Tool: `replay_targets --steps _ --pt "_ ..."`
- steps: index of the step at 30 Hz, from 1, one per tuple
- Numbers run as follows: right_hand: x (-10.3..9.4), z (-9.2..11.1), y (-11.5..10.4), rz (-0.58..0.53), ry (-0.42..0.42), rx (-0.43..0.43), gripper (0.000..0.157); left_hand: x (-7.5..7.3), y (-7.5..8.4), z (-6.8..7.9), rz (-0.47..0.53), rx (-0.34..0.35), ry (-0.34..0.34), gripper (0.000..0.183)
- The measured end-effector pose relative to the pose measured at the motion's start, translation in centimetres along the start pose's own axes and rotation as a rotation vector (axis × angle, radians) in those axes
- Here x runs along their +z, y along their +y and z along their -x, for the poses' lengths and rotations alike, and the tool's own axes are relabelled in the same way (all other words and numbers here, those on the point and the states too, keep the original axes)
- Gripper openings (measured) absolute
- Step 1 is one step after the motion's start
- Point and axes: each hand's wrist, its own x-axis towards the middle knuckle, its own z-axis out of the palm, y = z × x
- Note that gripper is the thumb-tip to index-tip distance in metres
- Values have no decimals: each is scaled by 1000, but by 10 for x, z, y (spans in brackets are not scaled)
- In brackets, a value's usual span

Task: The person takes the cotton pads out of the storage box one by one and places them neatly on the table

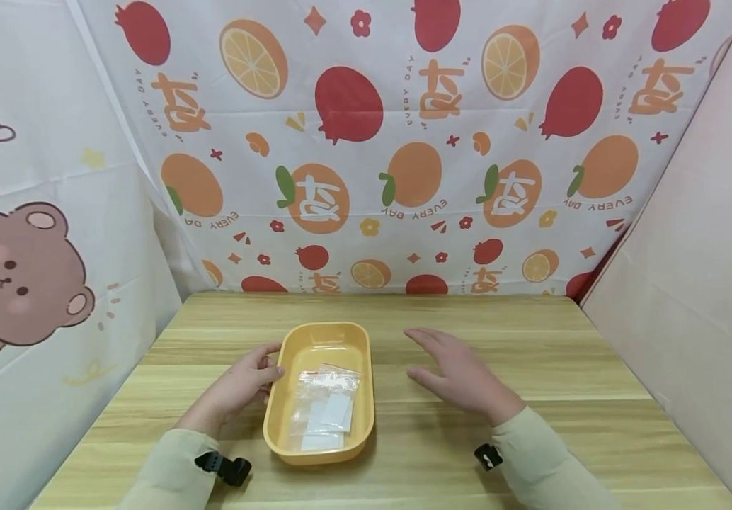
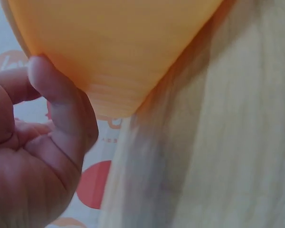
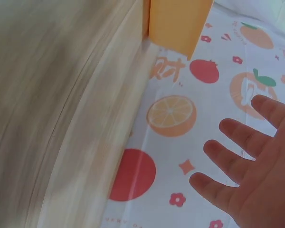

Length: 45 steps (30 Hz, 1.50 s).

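A yellow plastic tray (image 1: 320, 457) with rounded corners stands on the wooden table, left of centre. Inside it lie several clear zip bags (image 1: 315, 393) with white flat pieces in them, overlapping one another. My left hand (image 1: 241, 386) grips the tray's left rim, thumb over the edge. In the left wrist view, the curled fingers (image 2: 61, 104) meet the tray's outer wall (image 2: 118, 52). To the right of the tray, my right hand (image 1: 461, 372) hovers apart from it with fingers extended and nothing held. The right wrist view has its fingers (image 3: 249, 137) spread, the tray's side (image 3: 178, 26) beyond.
Behind the wooden table (image 1: 500, 453) hangs a fruit-printed cloth (image 1: 379, 269). A white cloth with a printed bear (image 1: 22, 283) hangs on the left, and a plain pale cloth (image 1: 691, 283) on the right. Dark straps (image 1: 222, 467) sit on both wrists.
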Motion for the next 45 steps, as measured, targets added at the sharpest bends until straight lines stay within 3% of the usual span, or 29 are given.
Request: replay_targets --steps 7,11,22,34,45 --pt "7 -11 -9 -35 -26 -14 67 -4 -9 0 167 39 -76 63" --pt "11 -16 -15 -67 -28 -4 66 -3 -14 -2 214 61 -99 64" --pt "18 -35 -37 -197 -64 -22 64 -2 -20 -4 241 76 -96 65" --pt "27 -56 -56 -220 -118 -72 66 -4 -21 -3 258 82 -98 65" --pt "52 -75 -59 -184 -188 -79 64 -3 -22 -3 250 74 -94 65"
